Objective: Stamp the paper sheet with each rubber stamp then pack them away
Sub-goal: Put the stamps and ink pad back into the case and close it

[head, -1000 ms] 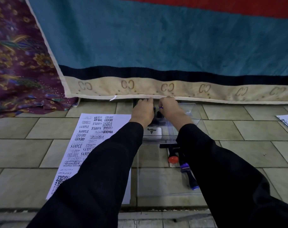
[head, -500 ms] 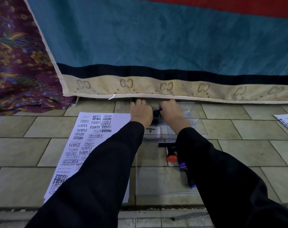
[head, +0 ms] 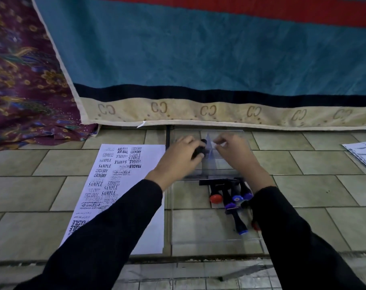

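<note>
A white paper sheet (head: 123, 185) covered in black stamp prints lies on the tiled floor at left. To its right stands a clear plastic box (head: 198, 227) holding several black rubber stamps (head: 226, 191) with red, purple and blue caps. My left hand (head: 177, 160) is over the box's far end, curled around a black stamp (head: 199, 150). My right hand (head: 234, 151) is beside it, its fingertips pinched on a clear plastic flap (head: 209, 147) of the box. Both sleeves are black.
A teal, red and beige blanket (head: 198, 59) hangs down to the floor just behind the box. A purple floral cloth (head: 21, 80) lies at back left. Another printed paper (head: 362, 151) sits at the right edge. A floor ledge (head: 177, 260) runs along the front.
My hands have drawn slightly apart. The left one now shows a black stamp in its grip. The white ink pad seen before is out of sight, and more stamps show in the box.
</note>
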A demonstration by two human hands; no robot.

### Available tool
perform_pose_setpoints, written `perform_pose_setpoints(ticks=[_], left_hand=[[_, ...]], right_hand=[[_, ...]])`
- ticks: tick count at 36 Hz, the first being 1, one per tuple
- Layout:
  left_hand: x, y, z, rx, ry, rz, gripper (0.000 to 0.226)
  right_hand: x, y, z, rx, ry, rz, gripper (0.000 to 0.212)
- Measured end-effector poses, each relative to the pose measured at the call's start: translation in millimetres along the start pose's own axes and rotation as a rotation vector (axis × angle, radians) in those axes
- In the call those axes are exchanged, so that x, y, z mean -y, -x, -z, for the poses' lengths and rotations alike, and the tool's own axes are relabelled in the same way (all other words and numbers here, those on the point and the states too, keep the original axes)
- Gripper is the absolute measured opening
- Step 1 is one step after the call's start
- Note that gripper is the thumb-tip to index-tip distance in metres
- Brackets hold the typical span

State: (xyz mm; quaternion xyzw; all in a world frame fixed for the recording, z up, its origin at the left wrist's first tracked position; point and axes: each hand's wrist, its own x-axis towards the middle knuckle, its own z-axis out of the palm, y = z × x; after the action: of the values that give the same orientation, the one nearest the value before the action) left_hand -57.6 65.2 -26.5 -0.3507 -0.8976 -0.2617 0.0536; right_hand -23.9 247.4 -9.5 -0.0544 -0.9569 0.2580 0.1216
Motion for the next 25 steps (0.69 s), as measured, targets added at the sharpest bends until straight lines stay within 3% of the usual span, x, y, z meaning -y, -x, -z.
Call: perform_pose_setpoints(ticks=[6,11,19,25], left_hand=[[-17.0,49.8,-17.3,0.094,-0.050,-0.226,0.035],[-22.4,66.5,-27.2,0.033,-0.144,-0.343,0.036],[-29.6,67.7,-35.6,0.162,-0.148,-0.357,0.043],[-35.4,65.4,-38.5,0.172,-0.170,-0.355,0.040]], right_hand=[[-11.0,78.8,17.0,-0.038,-0.053,0.005,0.010],[-16.8,123.8,12.8,0.013,0.044,-0.001,0.019],[-19.1,135.7,4.5,-0.060,0.102,-0.025,0.039],[-17.6,137.5,1.6,-0.069,0.184,-0.060,0.036]])
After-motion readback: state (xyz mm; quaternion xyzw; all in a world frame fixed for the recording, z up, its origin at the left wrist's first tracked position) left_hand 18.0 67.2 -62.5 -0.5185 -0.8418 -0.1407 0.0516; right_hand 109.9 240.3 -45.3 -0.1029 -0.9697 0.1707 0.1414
